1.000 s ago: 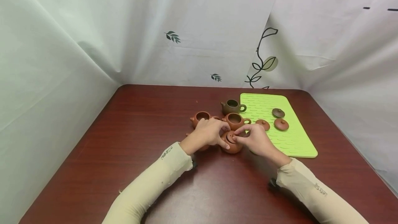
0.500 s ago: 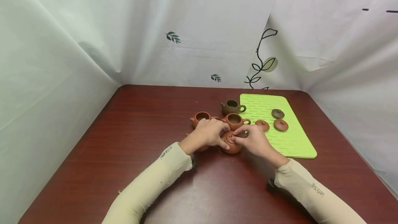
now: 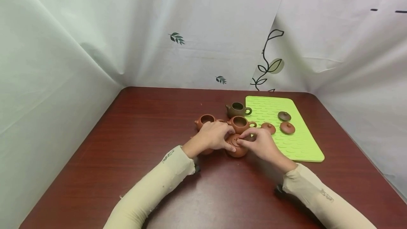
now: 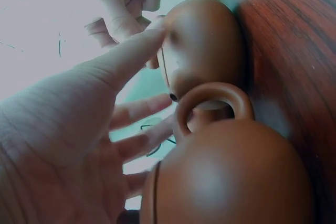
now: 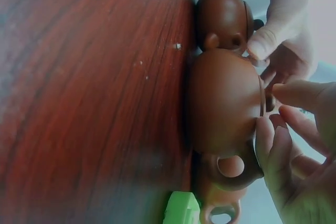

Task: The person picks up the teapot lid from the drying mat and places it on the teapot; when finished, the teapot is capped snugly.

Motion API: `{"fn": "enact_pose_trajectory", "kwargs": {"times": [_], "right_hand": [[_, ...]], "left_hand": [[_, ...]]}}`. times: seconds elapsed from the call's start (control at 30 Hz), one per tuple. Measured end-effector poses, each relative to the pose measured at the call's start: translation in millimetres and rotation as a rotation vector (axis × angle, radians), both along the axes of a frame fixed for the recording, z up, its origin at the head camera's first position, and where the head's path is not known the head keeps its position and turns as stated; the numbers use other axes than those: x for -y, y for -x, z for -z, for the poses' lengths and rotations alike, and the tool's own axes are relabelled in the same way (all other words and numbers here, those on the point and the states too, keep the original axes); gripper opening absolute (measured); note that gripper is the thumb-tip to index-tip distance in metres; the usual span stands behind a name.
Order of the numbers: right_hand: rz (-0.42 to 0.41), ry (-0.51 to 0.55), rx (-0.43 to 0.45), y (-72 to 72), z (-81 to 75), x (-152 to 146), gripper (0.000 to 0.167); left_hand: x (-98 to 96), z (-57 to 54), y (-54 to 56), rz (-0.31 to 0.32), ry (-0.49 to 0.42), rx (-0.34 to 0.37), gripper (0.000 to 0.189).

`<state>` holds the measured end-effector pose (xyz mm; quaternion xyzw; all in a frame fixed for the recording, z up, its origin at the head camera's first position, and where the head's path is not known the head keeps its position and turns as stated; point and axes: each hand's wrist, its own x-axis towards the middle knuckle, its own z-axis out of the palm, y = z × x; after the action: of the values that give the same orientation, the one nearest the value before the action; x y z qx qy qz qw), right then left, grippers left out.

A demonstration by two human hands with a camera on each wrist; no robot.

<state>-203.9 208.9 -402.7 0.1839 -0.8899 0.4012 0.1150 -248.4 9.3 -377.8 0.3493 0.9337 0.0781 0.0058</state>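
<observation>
A reddish-brown clay teapot (image 3: 236,152) stands on the table between both hands. Its lid (image 3: 234,139) sits level in the opening. My left hand (image 3: 213,135) holds the teapot's body, thumb at the near side and fingers around the far side. With thumb and forefinger, my right hand (image 3: 259,143) pinches the lid's knob (image 5: 270,100). A second clay teapot (image 4: 231,177) stands close on the left, mostly hidden under my left hand in the head view; a lid knob shows on it in the right wrist view.
Behind stand two lidless clay teapots, one left (image 3: 206,119) and one right (image 3: 240,124), and a dark brown teapot (image 3: 236,109). A green mat (image 3: 299,147) lies right, bearing two reddish lids (image 3: 287,128) and a dark lid (image 3: 284,116). White cloth (image 3: 203,56) surrounds the table.
The lid, tilted with a dark gap a second ago, has dropped level into the teapot's opening. Both hands have stayed almost where they were.
</observation>
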Motion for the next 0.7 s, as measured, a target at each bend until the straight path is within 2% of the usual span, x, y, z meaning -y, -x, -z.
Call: {"fn": "enact_pose_trajectory", "kwargs": {"times": [0.27, 0.43, 0.6, 0.7], "right_hand": [[0.043, 0.039, -0.014, 0.0, -3.7, -10, 0.006], [0.084, 0.078, 0.006, 5.1, -5.2, -24, 0.008], [0.147, 0.103, 0.005, 13.5, -3.1, -39, 0.016], [0.172, 0.097, -0.018, 18.4, -1.4, -47, 0.015]], "left_hand": [[10.7, -1.2, 1.8, -0.007, -0.156, -0.088, 0.044], [21.3, -3.2, 5.2, -0.045, -0.252, -0.076, 0.035], [36.4, -6.0, 10.2, -0.085, -0.322, -0.044, 0.035], [47.2, -8.7, 14.7, -0.126, -0.343, -0.042, 0.036]]}}
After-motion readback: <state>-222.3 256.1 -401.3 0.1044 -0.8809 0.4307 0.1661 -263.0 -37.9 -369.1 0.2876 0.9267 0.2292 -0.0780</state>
